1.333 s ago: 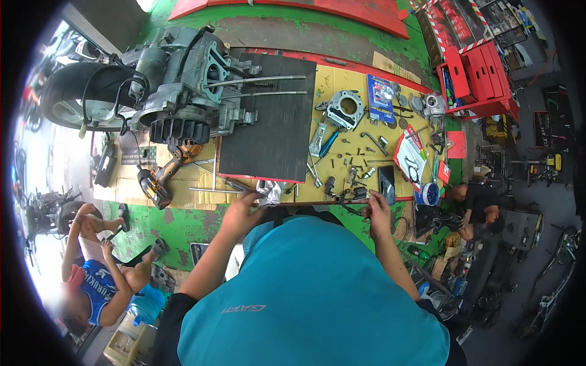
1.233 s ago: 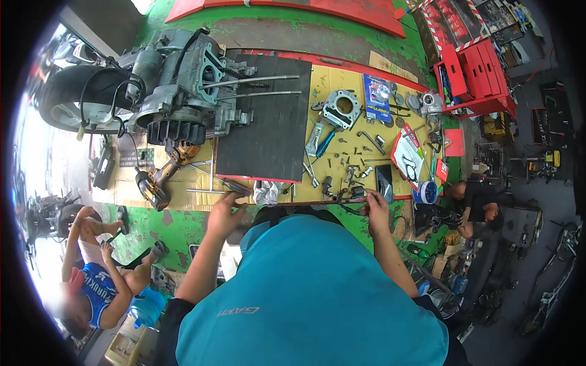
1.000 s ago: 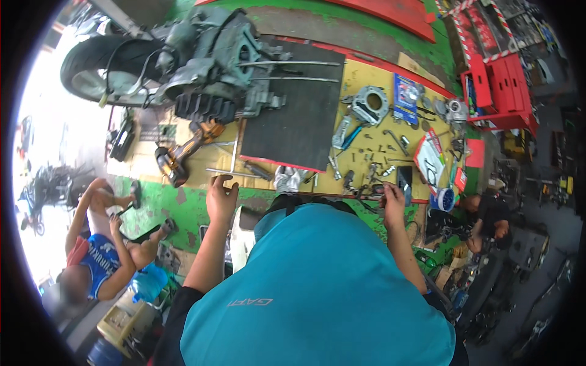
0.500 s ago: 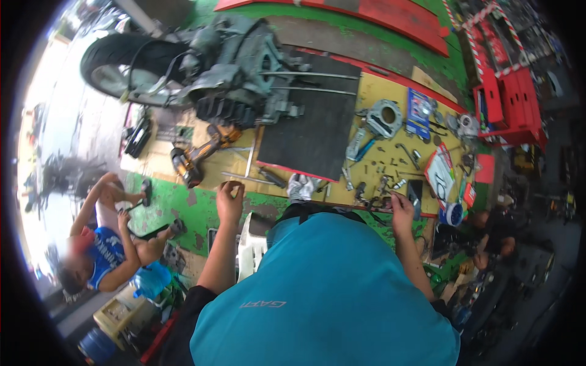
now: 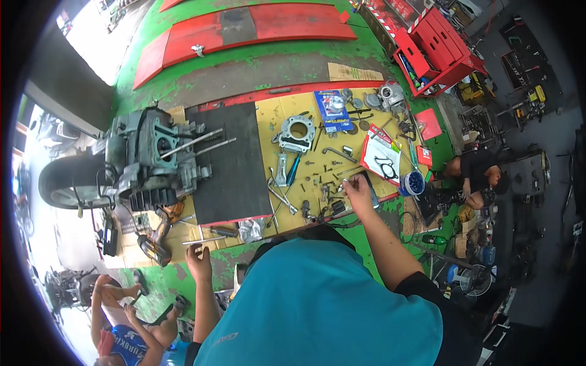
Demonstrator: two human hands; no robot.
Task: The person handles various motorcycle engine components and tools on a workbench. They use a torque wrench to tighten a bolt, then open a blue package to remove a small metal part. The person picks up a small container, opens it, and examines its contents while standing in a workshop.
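My right hand (image 5: 359, 190) is over the near right of the workbench, thumb and fingertips pinched at a small pale piece too small to name. Several bolts (image 5: 316, 182) and small metal fittings lie just left of it, and a dark phone-like slab (image 5: 370, 183) is partly under the hand. My left hand (image 5: 199, 262) hangs at the near edge, fingers loosely curled and apart, with nothing visible in them. Close to it are a thin metal bar (image 5: 206, 240), a crumpled silvery wrap (image 5: 251, 230) and a yellow-black power drill (image 5: 157, 239).
An engine with a wheel (image 5: 146, 155) stands on the left, two long studs sticking out over a black mat (image 5: 229, 177). Farther right lie a cylinder block (image 5: 296, 133), gaskets in a packet (image 5: 383, 160) and a blue tub (image 5: 412, 183). Other people sit at the lower left and right.
My view has swung to the right and farther forward. My right hand has reached farther over the bench toward the small parts; my left hand stays near the bench's edge.
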